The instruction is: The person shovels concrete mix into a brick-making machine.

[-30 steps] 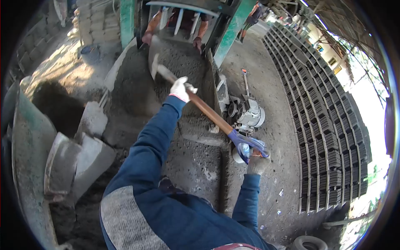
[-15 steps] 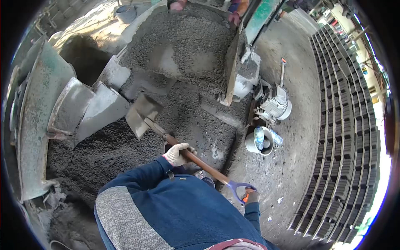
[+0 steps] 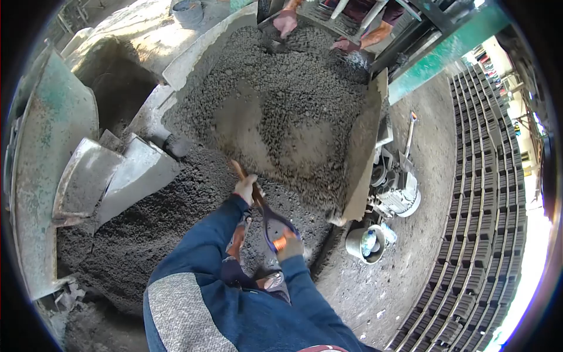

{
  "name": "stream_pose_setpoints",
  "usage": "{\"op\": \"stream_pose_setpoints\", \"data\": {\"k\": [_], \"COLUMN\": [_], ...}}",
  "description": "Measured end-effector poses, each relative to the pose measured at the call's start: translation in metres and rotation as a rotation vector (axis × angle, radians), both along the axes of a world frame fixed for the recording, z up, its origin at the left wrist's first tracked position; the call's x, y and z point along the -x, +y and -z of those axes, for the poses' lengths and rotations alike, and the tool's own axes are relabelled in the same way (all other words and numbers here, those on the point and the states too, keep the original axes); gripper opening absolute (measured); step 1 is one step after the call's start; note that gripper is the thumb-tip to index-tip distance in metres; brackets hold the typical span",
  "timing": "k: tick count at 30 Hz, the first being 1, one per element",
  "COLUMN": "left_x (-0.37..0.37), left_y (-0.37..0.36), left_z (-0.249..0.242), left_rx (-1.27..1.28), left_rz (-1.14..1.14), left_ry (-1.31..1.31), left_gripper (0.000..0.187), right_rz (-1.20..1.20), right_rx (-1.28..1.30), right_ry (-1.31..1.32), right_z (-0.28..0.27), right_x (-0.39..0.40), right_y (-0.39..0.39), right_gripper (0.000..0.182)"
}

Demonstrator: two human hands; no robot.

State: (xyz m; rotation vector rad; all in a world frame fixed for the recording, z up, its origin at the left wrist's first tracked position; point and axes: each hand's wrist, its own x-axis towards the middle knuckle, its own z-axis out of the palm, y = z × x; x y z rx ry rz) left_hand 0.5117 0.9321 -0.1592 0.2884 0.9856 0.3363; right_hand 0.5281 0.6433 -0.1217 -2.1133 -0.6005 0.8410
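Note:
I hold a shovel [image 3: 258, 198] with both hands. My left hand [image 3: 245, 189], in a pale glove, is closed around its wooden shaft. My right hand [image 3: 289, 246] grips the purple and orange D-shaped handle at the near end. The shaft points away from me toward the lower edge of a tray full of coarse grey mix [image 3: 299, 76]; I cannot make out the blade. Below and to the left, a dark heap of the same mix [image 3: 152, 217] lies on the floor near my feet.
Across the tray are another person's hands [image 3: 285, 23] at the mix. Curved metal sheets [image 3: 132, 182] stand at left. A motor [image 3: 399, 196], a bucket with bottles [image 3: 355, 243] and another shovel [image 3: 409, 138] are at right, before long racks of grey blocks [image 3: 469, 234].
The shovel has swung forward, and its blade, visible before, no longer shows. My right hand has come in from the right. More of the other person's hands and arms shows.

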Motion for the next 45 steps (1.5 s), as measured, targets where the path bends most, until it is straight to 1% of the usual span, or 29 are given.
{"op": "stream_pose_setpoints", "data": {"k": [1, 3, 6, 7, 9, 11, 12, 13, 15, 17, 18, 20, 21, 22, 23, 24, 25, 26, 27, 28, 29, 30, 31, 33, 35, 37, 38, 43, 45], "left_x": [-0.015, -0.039, -0.061, -0.067, -0.075, -0.082, -0.083, -0.079, -0.072, -0.052, -0.047, -0.016, 0.006, 0.020, 0.041, 0.052, 0.055, 0.052, 0.048, 0.041, 0.030, 0.020, 0.011, -0.019, -0.046, -0.060, -0.065, -0.044, -0.012], "left_y": [0.030, 0.065, 0.091, 0.086, 0.056, 0.011, -0.017, -0.042, -0.088, -0.127, -0.140, -0.190, -0.187, -0.176, -0.149, -0.122, -0.087, -0.050, -0.012, 0.026, 0.047, 0.051, 0.045, 0.003, -0.053, -0.105, -0.126, -0.200, -0.223], "left_z": [0.003, 0.008, 0.019, 0.024, 0.035, 0.043, 0.037, 0.031, 0.009, -0.025, -0.034, 0.049, 0.047, 0.050, 0.044, 0.055, 0.070, 0.087, 0.103, 0.105, 0.103, 0.102, 0.103, 0.100, 0.083, 0.060, 0.051, 0.030, 0.041], "left_rx": [-0.030, -0.075, -0.136, -0.144, -0.142, -0.129, -0.111, -0.090, -0.041, 0.032, 0.057, 0.008, -0.019, 0.063, -0.260, -0.430, -0.580, -0.688, -0.750, -0.665, -0.520, -0.416, -0.355, -0.280, -0.214, -0.118, -0.068, 0.284, 0.322], "left_rz": [-0.002, 0.027, 0.096, 0.119, 0.172, 0.238, 0.270, 0.296, 0.345, 0.372, 0.360, 0.210, 0.144, 0.247, 0.476, 0.502, 0.458, 0.407, 0.376, 0.402, 0.434, 0.451, 0.461, 0.484, 0.501, 0.513, 0.521, 0.375, 0.302], "left_ry": [0.035, 0.108, 0.188, 0.214, 0.259, 0.285, 0.295, 0.306, 0.311, 0.306, 0.300, 0.223, 0.188, 0.470, 0.476, 0.533, 0.618, 0.695, 0.749, 0.736, 0.685, 0.645, 0.621, 0.569, 0.495, 0.406, 0.356, 0.049, -0.129], "left_gripper": [0.013, 0.013, 0.014, 0.014, 0.014, 0.014, 0.014, 0.014, 0.015, 0.015, 0.015, 0.019, 0.021, 0.017, 0.019, 0.020, 0.021, 0.023, 0.024, 0.023, 0.022, 0.021, 0.020, 0.018, 0.016, 0.014, 0.013, 0.009, 0.008], "right_rz": [-0.205, -0.282, -0.322, -0.306, -0.325, -0.246, 0.184, 0.764, 1.006, 0.995, 1.024, 1.074, 1.057, 1.040, 1.075, 0.955, 0.729, 0.009, -0.406, -0.567, -0.320, 0.063, 0.137, -0.070, 0.105, 0.764, 0.964, 0.853, 0.583], "right_rx": [0.011, -0.021, 0.370, 0.200, 0.424, 0.340, 0.131, -0.146, -0.299, -0.199, -0.035, 0.285, 0.239, 0.194, -0.063, -0.169, -0.179, 0.101, 0.101, 0.026, 0.054, 0.047, 0.002, 0.153, 0.113, -0.123, -0.107, -0.174, -0.172], "right_ry": [-0.468, -0.673, -0.374, -0.559, -0.387, -0.365, 0.213, 0.632, 0.962, 0.922, 0.839, 0.656, 0.684, 0.711, 0.893, 0.885, 0.768, 0.136, -0.447, -0.872, -0.323, 0.119, 0.108, -0.328, -0.119, 0.531, 0.553, 0.463, 0.190], "right_z": [0.010, 0.009, -0.010, 0.011, 0.006, -0.059, -0.039, -0.014, -0.101, -0.118, -0.116, -0.101, -0.101, -0.095, -0.077, -0.050, -0.025, -0.014, -0.014, -0.007, 0.013, 0.031, 0.036, 0.022, 0.002, -0.038, -0.090, -0.165, -0.181], "right_x": [-0.017, -0.043, -0.049, -0.047, -0.046, -0.048, -0.048, -0.047, -0.052, -0.050, -0.046, -0.043, -0.029, -0.013, -0.001, 0.003, 0.002, -0.006, -0.020, -0.027, -0.026, -0.024, -0.025, -0.037, -0.065, -0.057, -0.052, -0.012, 0.023], "right_y": [0.038, 0.113, 0.141, 0.113, 0.053, 0.017, -0.022, -0.061, -0.050, -0.091, -0.117, -0.162, -0.149, -0.132, -0.116, -0.090, -0.064, -0.019, 0.026, 0.060, 0.071, 0.079, 0.063, 0.014, -0.052, -0.072, -0.055, -0.089, -0.128], "right_gripper": [0.044, 0.057, 0.063, 0.060, 0.057, 0.029, 0.026, 0.024, 0.025, 0.027, 0.029, 0.034, 0.034, 0.033, 0.030, 0.032, 0.033, 0.034, 0.035, 0.037, 0.037, 0.038, 0.037, 0.027, 0.018, 0.014, 0.013, 0.018, 0.019]}}
